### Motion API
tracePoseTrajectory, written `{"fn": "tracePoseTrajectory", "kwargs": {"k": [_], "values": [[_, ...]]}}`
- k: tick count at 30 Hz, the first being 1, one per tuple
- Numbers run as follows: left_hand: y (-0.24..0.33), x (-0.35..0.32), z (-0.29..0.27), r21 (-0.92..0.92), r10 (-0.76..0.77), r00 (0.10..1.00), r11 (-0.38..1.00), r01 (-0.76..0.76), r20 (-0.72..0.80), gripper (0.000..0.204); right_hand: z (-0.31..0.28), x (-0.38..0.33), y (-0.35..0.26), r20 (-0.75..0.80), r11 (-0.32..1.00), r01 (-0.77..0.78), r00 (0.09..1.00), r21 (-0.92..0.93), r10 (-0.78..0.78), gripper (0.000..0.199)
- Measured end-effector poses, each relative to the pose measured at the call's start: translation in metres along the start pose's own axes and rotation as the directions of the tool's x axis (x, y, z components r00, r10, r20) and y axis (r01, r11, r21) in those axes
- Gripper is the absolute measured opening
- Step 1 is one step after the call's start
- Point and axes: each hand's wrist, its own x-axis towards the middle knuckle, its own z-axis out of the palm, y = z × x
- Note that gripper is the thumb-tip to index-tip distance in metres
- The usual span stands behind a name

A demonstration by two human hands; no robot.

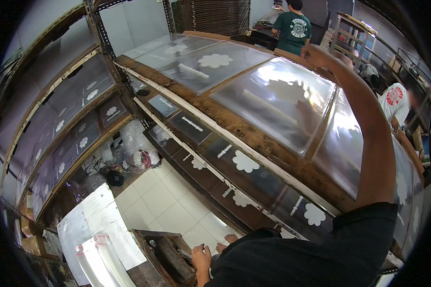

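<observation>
Head view: my right hand (314, 56) is hanging by a clear sheet (266, 117) lying on the shelf (230, 119); whether its fingers are pinching, I cannot tell. My left hand's (201, 258) fingers are resting loosely parted. I'm judging the sheet light, slippery, best held by its edges.

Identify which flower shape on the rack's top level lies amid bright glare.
The greyish flower shape, seen below and left of the raised right hand; the white flower shape farther left lies outside that glare.
</observation>
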Motion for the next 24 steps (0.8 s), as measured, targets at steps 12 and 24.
{"fn": "tracePoseTrajectory", "kwargs": {"k": [12, 24], "values": [[0.015, 0.005, 0.006, -0.054, 0.078, 0.997, 0.996, -0.077, 0.009, 0.028, -0.074, 0.001, -0.173, -0.109, 0.901, 0.429, 0.894, -0.069, -0.434, 0.025], [0.030, -0.027, -0.066, -0.150, 0.014, 0.947, 0.987, -0.065, -0.320, 0.027, -0.104, -0.102, -0.485, -0.220, 0.227, 0.967, 0.248, 0.113, -0.943, 0.031]]}}
